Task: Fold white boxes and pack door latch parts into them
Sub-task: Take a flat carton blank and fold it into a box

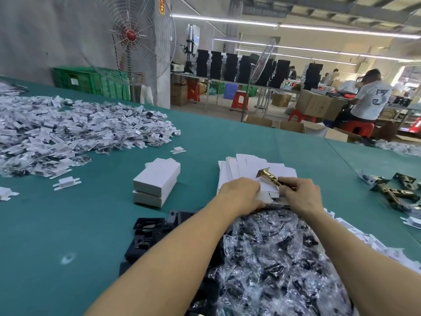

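On the table — two folded boxes

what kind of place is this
Most likely a factory packing floor: a long green table heaped with small bagged parts, stacks of black boxes on benches behind, and another worker seated among cardboard cartons.

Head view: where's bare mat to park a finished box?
Near-left mat, between stacked boxes, white pile and black parts. Also the strip between flat blanks and loose latches. Crowded: front, under bagged parts.
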Demonstrator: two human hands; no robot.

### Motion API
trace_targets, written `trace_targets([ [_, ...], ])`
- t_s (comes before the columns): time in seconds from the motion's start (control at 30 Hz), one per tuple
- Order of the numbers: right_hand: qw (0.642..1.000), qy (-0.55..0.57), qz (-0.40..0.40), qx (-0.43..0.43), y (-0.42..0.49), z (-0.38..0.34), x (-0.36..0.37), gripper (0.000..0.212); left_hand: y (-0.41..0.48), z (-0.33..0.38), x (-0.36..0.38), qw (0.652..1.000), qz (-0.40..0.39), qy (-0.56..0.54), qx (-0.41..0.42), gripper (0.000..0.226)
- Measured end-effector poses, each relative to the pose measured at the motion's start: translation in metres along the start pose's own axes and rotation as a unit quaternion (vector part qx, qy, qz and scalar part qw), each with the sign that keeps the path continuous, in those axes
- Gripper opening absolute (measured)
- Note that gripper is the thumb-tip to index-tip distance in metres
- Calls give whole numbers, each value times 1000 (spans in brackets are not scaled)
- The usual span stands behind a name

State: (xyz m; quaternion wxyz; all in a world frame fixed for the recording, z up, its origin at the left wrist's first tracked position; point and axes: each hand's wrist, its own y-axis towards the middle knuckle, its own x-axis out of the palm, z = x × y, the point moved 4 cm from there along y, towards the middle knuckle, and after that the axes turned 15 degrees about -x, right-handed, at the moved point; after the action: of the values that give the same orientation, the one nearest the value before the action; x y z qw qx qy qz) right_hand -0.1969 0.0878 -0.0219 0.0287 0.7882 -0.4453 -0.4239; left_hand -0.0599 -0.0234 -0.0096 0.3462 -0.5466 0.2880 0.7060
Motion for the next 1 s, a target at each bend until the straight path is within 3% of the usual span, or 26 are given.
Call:
trace_targets([
  [0.23, 988, 109, 82, 71, 0, 12, 4, 23, 4, -14, -4, 996, -14, 43, 72, 43],
  [0.43, 976, 161, 94, 109, 0, 20, 7, 22, 1, -13, -4, 978, 11, 146, 147, 37],
  [0.6, 965, 199, 109, 129, -1, 21, 7, 24, 1, -16, -7, 978, 69, 151, 127, 21],
  [0.7, 954, 222, 133, 149, 0, 21, 5, 25, -6, -12, -7, 976, 116, 144, 113, 25],
  [0.8, 948, 234, 144, 158, 0, 20, 4, 25, -9, -12, -4, 982, 153, 80, 73, 19],
  [0.87, 945, 237, 153, 165, 0, 19, 5, 25, -11, -17, -9, 979, 201, -27, 8, 15],
  [1.0, 960, 188, 139, 153, -1, 18, 5, 24, -19, -36, -15, 928, 240, -262, -110, 13],
])
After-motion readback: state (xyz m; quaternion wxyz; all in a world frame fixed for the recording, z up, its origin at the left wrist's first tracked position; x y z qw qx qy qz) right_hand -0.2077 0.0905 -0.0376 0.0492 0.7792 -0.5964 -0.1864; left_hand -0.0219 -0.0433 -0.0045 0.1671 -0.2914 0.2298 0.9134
